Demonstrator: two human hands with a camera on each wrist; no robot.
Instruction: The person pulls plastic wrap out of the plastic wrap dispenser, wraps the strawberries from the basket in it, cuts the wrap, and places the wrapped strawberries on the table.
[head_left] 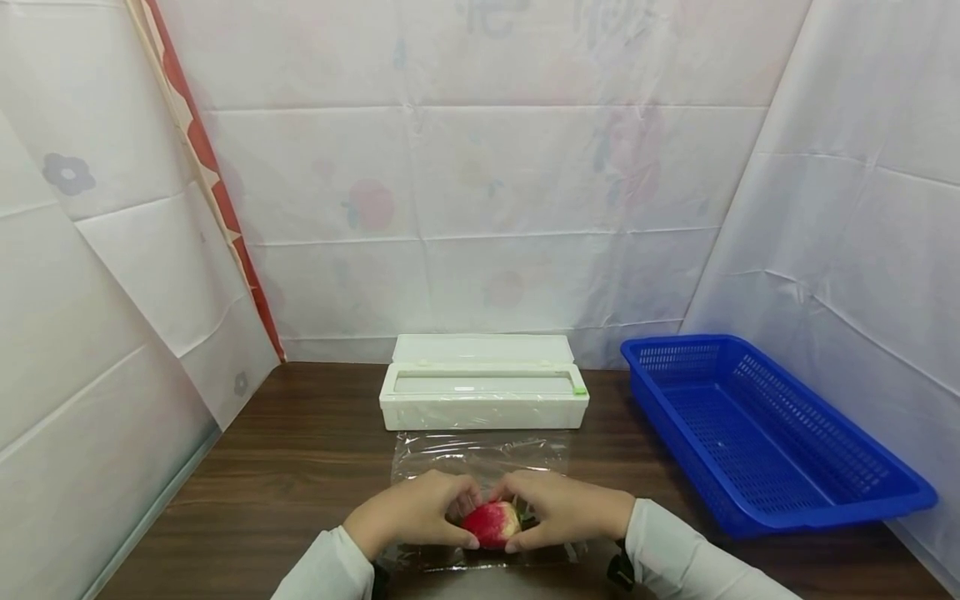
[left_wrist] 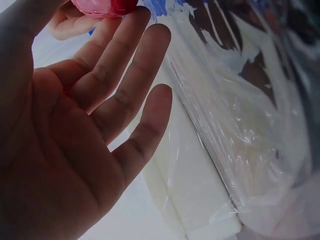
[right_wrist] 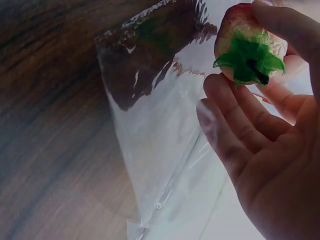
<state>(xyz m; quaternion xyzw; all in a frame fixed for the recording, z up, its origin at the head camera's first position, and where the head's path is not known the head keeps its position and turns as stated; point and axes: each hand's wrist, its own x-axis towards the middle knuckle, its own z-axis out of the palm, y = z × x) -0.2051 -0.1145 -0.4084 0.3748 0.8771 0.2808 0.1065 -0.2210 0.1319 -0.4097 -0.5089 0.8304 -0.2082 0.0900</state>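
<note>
A red strawberry point(head_left: 490, 525) with a pale top lies low in the middle of the head view, over a sheet of clear plastic wrap point(head_left: 480, 452) spread on the table. Its green leaf cap point(right_wrist: 250, 57) faces the right wrist camera. From the left, my left hand point(head_left: 420, 510) holds the fruit between thumb and fingers; its other fingers extend loosely in the left wrist view. My right hand point(head_left: 564, 507) grips the strawberry's leafy end from the right. The wrap reaches back to a white wrap dispenser box point(head_left: 483, 414), whose lid point(head_left: 483, 347) stands raised.
A blue plastic basket point(head_left: 750, 433) with slotted sides stands on the right of the dark wooden table point(head_left: 300, 467). White printed cloth point(head_left: 480, 183) hangs behind the table and along both sides.
</note>
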